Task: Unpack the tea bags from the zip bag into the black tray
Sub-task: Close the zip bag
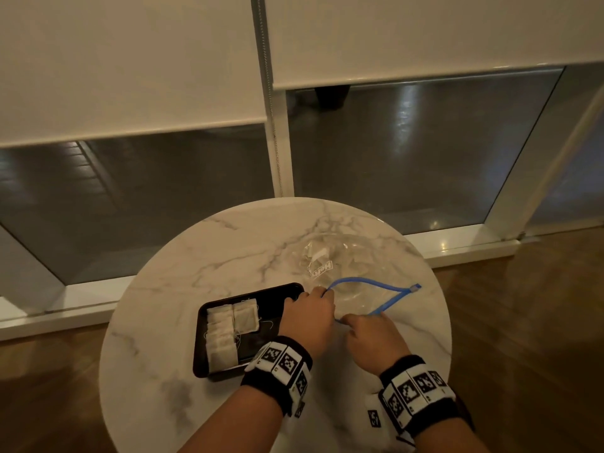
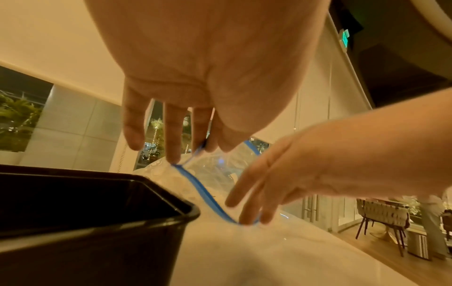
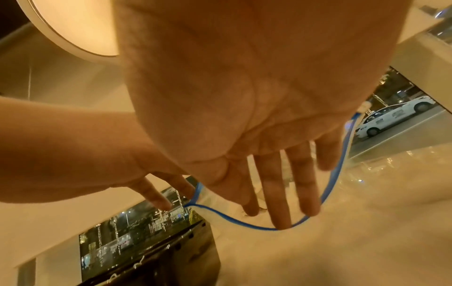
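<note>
On the round marble table lies a clear zip bag (image 1: 346, 256), its blue zip (image 1: 369, 282) pulled wide apart. Faint pale shapes show inside it. To its left sits the black tray (image 1: 271, 317) with several tea bags (image 1: 228, 328) in rows. My left hand (image 1: 322, 294) pinches the zip's left corner between thumb and finger, seen close in the left wrist view (image 2: 203, 148). My right hand (image 1: 359, 318) has straight fingers with tips pressing the near zip rim (image 3: 232, 218) onto the table. The right wrist view shows those fingertips (image 3: 281, 222).
The tray's wall (image 2: 97, 222) stands just left of my left hand. Beyond the table (image 1: 163, 322) are windows with half-lowered blinds and a wooden floor all round. The table's far left part is bare marble.
</note>
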Available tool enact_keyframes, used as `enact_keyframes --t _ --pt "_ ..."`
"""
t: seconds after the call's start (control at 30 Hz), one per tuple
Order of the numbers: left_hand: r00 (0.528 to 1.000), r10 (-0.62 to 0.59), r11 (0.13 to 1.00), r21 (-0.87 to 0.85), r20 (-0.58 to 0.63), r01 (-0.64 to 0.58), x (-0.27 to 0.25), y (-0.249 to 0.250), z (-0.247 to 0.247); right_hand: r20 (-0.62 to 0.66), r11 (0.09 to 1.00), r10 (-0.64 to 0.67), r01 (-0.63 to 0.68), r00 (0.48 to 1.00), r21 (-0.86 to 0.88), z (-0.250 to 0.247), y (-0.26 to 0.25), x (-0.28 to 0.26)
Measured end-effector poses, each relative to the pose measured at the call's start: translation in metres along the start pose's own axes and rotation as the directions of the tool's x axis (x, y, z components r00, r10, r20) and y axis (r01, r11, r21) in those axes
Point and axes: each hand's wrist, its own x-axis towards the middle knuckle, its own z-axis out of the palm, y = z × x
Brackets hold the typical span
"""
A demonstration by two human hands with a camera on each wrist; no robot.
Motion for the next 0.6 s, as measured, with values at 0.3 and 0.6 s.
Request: enact_keyframes --t 0.3,0.6 --pt "0.977 0.038 0.965 -0.246 -0.209 -0.09 -0.007 -0.005 0.009 0.04 0.829 0.201 -0.192 0.979 0.526 -0.024 0.004 0.055" --pt "0.977 -0.035 0.911 -0.408 -0.209 -0.055 -0.021 0.009 0.018 0.304 -0.045 0.429 -0.316 0.851 0.948 -0.037 0.026 0.111"
